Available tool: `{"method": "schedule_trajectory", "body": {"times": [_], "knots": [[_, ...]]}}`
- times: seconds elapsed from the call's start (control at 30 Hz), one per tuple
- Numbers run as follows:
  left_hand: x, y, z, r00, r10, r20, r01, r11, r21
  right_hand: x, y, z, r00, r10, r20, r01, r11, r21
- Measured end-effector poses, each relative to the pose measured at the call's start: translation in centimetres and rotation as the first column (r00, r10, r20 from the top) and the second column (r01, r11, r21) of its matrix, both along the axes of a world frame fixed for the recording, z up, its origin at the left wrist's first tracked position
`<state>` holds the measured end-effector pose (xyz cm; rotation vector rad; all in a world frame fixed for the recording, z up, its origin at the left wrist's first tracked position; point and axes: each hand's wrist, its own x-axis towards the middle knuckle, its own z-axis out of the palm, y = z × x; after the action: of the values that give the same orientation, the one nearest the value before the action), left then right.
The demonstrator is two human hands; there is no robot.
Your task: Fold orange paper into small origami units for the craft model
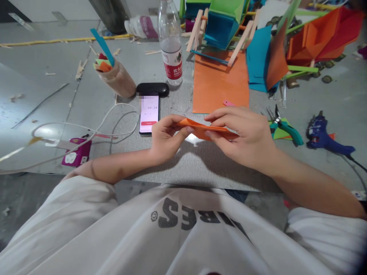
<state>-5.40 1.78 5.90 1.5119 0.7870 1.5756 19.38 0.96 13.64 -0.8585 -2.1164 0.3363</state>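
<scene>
A folded piece of orange paper [200,131] is held up above the front of the grey table, its layers pressed into a narrow strip. My left hand [168,137] pinches its left end between thumb and fingers. At the other end, my right hand [241,133] grips the paper with the thumb below and the fingers over the top edge; part of the paper is hidden behind them. Just beyond the hands lies a flat stack of orange sheets [220,84], with a small pink piece [228,103] on it.
Left of the hands are a phone [149,114], a black case [153,89], a paper-filled holder [120,78] and cables. A plastic bottle [172,46] stands behind. Pliers [286,128] and a blue glue gun [327,133] lie right. Paper-and-stick models [223,26] crowd the back.
</scene>
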Motion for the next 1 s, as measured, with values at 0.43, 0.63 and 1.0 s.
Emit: {"method": "schedule_trajectory", "body": {"times": [0.43,0.63,1.0], "knots": [[-0.03,0.14,-0.15,0.997,0.061,-0.048,-0.058,0.996,0.072,0.03,0.09,-0.07,0.999,0.034,-0.042,-0.035,0.999,-0.025],[-0.02,-0.13,-0.35,0.999,0.042,-0.032,-0.042,0.999,-0.014,0.17,-0.16,0.22,1.000,0.001,-0.001,-0.001,0.996,-0.089],[-0.11,-0.31,-0.51,0.996,0.045,-0.077,-0.051,0.996,-0.071,0.26,0.02,-0.24,0.999,-0.038,0.015,0.039,0.987,-0.158]]}}
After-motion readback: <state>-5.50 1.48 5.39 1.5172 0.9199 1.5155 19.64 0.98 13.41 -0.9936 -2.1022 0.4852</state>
